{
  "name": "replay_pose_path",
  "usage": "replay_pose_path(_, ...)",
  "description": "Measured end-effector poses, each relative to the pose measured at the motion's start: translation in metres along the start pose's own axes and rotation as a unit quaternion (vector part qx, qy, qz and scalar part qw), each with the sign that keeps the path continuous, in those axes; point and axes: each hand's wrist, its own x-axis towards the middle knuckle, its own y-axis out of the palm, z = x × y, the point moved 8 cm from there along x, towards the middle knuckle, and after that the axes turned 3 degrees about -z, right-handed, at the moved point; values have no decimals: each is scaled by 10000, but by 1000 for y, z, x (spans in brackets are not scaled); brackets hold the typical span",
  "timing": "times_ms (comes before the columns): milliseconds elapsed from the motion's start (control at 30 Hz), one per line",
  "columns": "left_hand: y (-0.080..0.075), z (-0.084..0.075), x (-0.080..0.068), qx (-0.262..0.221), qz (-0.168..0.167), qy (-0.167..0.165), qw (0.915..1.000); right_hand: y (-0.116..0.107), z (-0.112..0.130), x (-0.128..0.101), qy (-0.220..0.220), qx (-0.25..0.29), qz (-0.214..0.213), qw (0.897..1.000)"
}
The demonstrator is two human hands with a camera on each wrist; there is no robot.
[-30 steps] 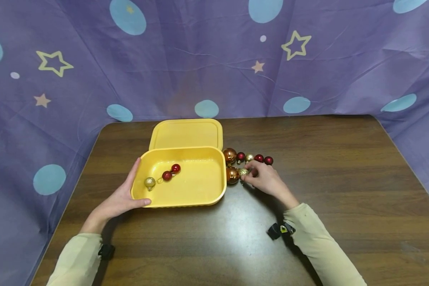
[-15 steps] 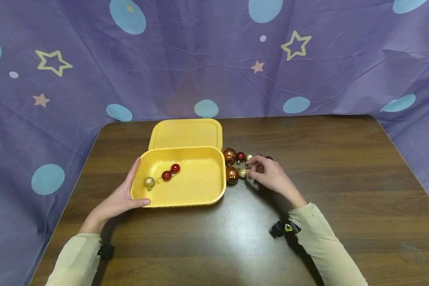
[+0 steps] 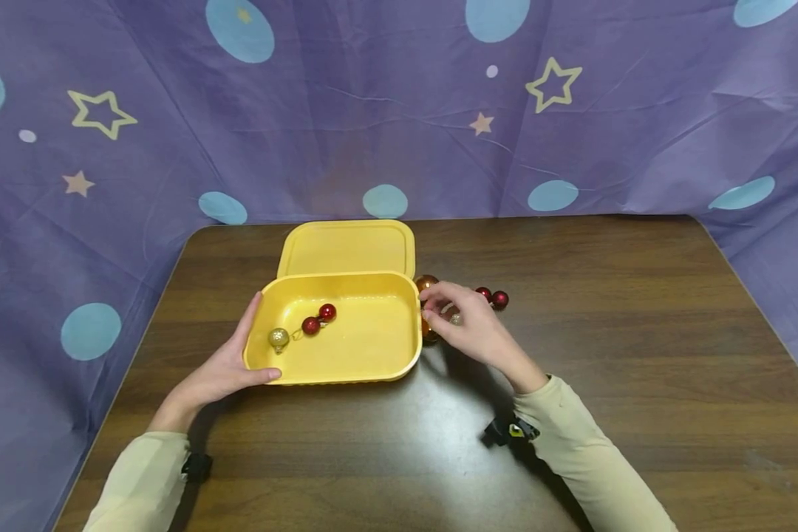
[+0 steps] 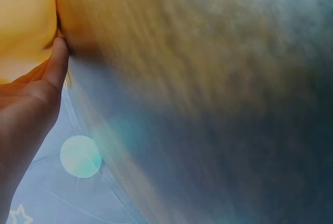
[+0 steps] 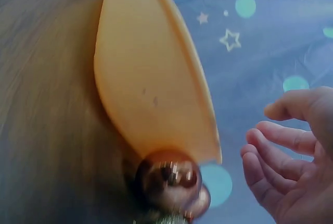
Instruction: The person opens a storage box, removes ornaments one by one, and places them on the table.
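Observation:
In the head view my left hand (image 3: pixel 222 369) grips the left end of a yellow plastic box (image 3: pixel 346 375), its thumb at the front rim. Two small red Christmas baubles (image 3: pixel 310 326) and a gold one (image 3: pixel 278 338) lie inside. My right hand (image 3: pixel 472 325) hovers over more baubles at the box's right end, fingertips close to the rim. From the right wrist, its loosely curved fingers (image 5: pixel 283 139) show nothing between them and the thumb. Partly covered below are two large copper baubles (image 3: pixel 428 281) and a gold textured one (image 3: pixel 455 319).
A flat yellow lid (image 3: pixel 349 247) lies directly behind the box. Two dark red baubles (image 3: pixel 500 299) sit right of the hand. The brown wooden table (image 3: pixel 638 332) meets a purple patterned cloth (image 3: pixel 439 148) at its back edge.
My right hand first drew slightly right, off the gold textured bauble, then moved left to the box's right rim, covering several baubles. My left hand and the box stayed in place.

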Motion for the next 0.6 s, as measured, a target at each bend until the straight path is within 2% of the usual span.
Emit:
replay_pose_path(100,0,1,1,82,-7,-20,10000,7,12,7,-275,6,25,9996)
replay_pose_path(200,0,0,1,116,-15,8,9999,16,19,13,-347,-133,200,9991)
replay_pose_path(400,0,1,0,67,-4,7,10000,33,34,26,-460,-313,783,9954)
replay_pose_path(600,-1,3,-1,145,-20,-45,9999,49,47,38,-781,-581,1400,9854)
